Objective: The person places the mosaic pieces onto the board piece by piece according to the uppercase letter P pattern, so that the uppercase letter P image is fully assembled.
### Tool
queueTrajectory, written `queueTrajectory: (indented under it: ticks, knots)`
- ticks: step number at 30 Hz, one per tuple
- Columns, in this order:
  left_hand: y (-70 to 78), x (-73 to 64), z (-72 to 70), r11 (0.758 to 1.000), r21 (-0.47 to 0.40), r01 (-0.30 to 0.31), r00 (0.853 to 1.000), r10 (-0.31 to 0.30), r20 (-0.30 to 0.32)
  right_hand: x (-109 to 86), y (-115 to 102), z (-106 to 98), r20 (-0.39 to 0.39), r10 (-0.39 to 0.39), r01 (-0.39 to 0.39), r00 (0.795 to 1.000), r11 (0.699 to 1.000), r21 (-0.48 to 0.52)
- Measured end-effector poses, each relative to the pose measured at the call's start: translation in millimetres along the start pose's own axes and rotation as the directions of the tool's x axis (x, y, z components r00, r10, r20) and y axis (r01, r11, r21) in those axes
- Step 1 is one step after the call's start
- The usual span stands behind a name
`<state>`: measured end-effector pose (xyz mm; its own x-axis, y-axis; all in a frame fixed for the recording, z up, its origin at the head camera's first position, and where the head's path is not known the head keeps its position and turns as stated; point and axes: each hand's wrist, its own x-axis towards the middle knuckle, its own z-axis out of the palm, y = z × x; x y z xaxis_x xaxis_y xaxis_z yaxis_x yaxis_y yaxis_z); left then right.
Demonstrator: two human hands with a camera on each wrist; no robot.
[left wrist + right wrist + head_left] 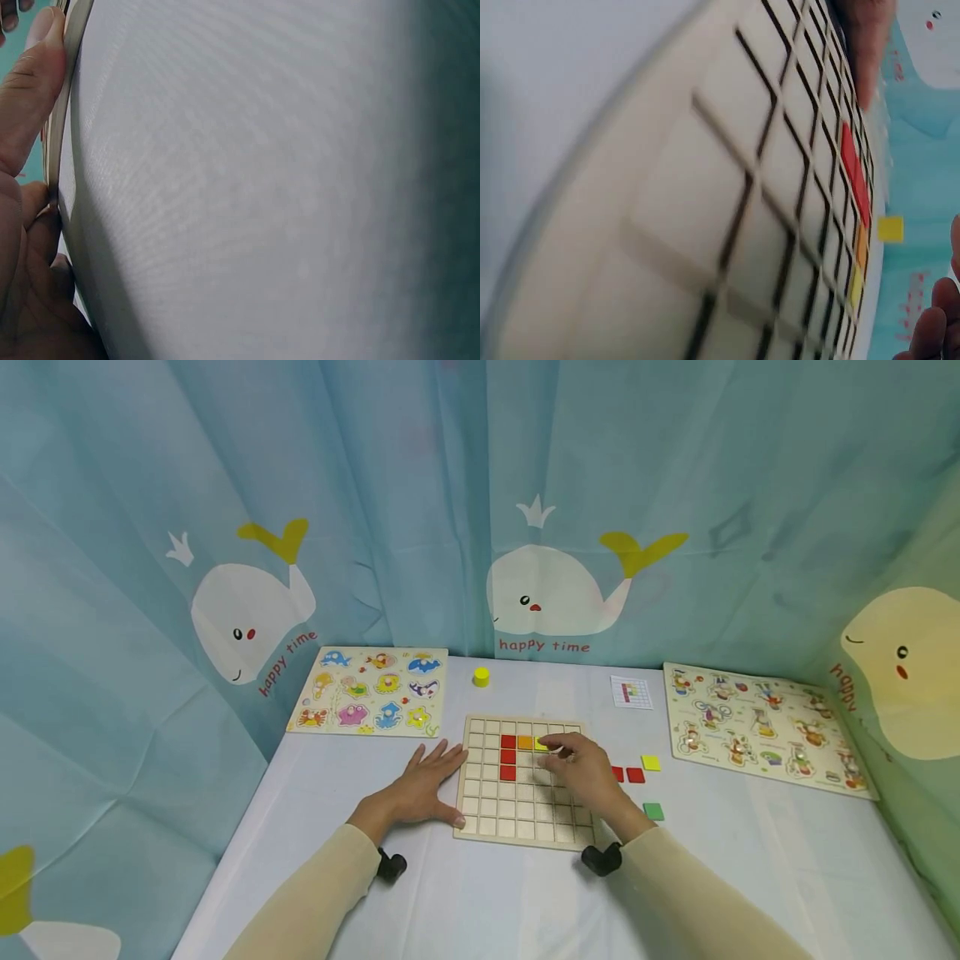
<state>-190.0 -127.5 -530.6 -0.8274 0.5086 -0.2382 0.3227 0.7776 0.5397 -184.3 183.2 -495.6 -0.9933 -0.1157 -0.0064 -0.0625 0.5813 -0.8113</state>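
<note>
A wooden grid board point(517, 841) lies on the white table. Three red tiles point(507, 757) form a column in it, and an orange tile point(525, 742) sits right of the top one. A yellow tile point(856, 286) lies in the cell beyond the orange. My right hand point(585, 772) is over the board, index fingertip at the yellow tile; whether it touches cannot be told. Nothing shows between its finger and thumb. Spread out, my left hand point(416, 789) rests along the board's left side, its thumb point(41, 82) on the edge.
Right of the board lie loose red tiles point(635, 775), a yellow one point(651, 762) and a green one point(653, 812). A printed pattern card point(632, 692) and a yellow cylinder point(481, 677) are behind. Peg puzzles flank them, sea animals point(367, 692) left, figures point(765, 727) right.
</note>
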Motion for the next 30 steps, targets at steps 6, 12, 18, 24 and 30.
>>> queueTrajectory:
  ticks: [6,12,18,24,30]
  knots:
    - [0.7,-1.3,-0.2,1.0,-0.003,-0.008,1.0,0.008,-0.001,-5.8,21.4,-35.8,-0.039,0.039,-0.041,0.998,0.998,-0.052]
    - [-0.1,-1.3,0.5,1.0,-0.003,-0.018,1.0,0.018,-0.001,-14.8,49.0,-67.6,-0.056,0.089,-0.093,0.994,0.993,-0.072]
    - [-0.1,-0.5,0.4,1.0,0.009,-0.011,1.0,0.011,0.002,-25.5,71.6,-89.9,-0.011,0.142,-0.142,0.99,0.988,-0.061]
    - [-0.6,0.6,0.7,1.0,0.005,-0.009,1.0,0.009,0.004,-34.5,89.8,-99.1,0.012,0.171,-0.168,0.985,0.977,-0.131]
    - [-1.9,1.0,1.3,1.0,0.007,-0.005,1.0,0.005,-0.001,-40.2,97.8,-102.6,0.03,0.202,-0.194,0.979,0.968,-0.159]
